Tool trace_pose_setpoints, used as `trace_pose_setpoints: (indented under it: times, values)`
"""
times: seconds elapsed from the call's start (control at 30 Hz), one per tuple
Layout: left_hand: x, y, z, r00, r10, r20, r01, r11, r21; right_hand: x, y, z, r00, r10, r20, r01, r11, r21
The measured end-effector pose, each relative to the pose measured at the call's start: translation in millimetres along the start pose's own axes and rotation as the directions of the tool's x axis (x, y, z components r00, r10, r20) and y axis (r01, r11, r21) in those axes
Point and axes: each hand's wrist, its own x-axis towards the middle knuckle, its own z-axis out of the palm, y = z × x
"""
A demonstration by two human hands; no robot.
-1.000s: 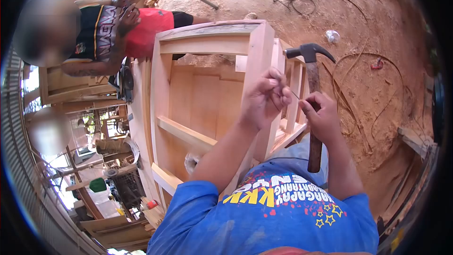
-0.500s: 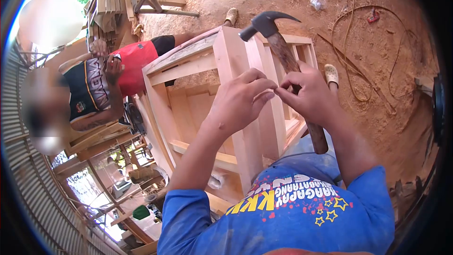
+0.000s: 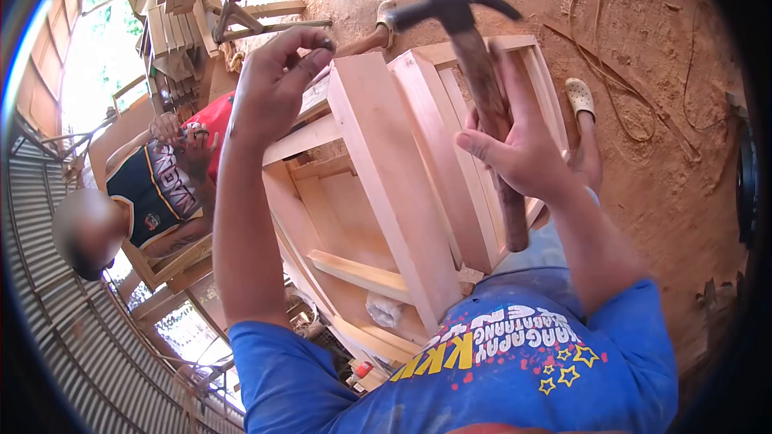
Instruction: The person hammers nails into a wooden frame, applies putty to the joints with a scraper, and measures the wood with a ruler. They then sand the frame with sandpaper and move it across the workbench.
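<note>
The right hand (image 3: 519,153) grips a dark steel claw hammer with a brown wooden handle (image 3: 482,72) at mid-handle, fingers loosely wrapped, head raised above a pale wooden cabinet frame (image 3: 394,177). The left hand (image 3: 277,84) is lifted beside the frame's top, fingertips pinched together; what they hold is too small to tell. A person in a black jersey (image 3: 153,185) sits beyond, on the reddish dirt floor (image 3: 659,169).
</note>
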Motion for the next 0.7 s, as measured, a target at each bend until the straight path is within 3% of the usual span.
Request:
trace_pose_setpoints:
  times: [0.07,0.13,0.2,0.23,0.37,0.4,0.7]
  values:
    - [18.2,-0.9,1.7,0.992,-0.002,0.129,-0.007,0.998,0.070,-14.1,31.4,-13.3,0.955,0.282,0.090,-0.291,0.951,0.108]
    - [35.1,-17.8,10.8,0.968,0.044,0.246,-0.053,0.998,0.030,-34.9,52.7,-13.7,0.868,0.497,-0.019,-0.463,0.822,0.331]
    - [44.6,-33.6,16.8,0.947,0.033,0.318,-0.028,0.999,-0.022,-42.4,60.5,-24.2,0.834,0.552,-0.016,-0.537,0.817,0.211]
    - [48.9,-37.3,18.2,0.936,0.040,0.350,-0.025,0.999,-0.049,-42.5,60.8,-27.6,0.821,0.571,-0.023,-0.562,0.814,0.149]
    - [53.7,-46.8,17.0,0.935,-0.003,0.354,0.101,0.960,-0.261,-32.4,45.1,-16.5,0.946,0.325,0.011,-0.321,0.928,0.190]
    - [53.8,-48.3,17.1,0.934,0.008,0.357,0.082,0.968,-0.236,-30.5,36.6,-11.5,0.960,0.278,0.030,-0.277,0.934,0.227]
    - [56.0,-41.0,18.0,0.934,-0.034,0.356,0.030,0.999,0.015,-56.9,48.0,-7.2,0.901,0.433,0.038,-0.434,0.894,0.107]
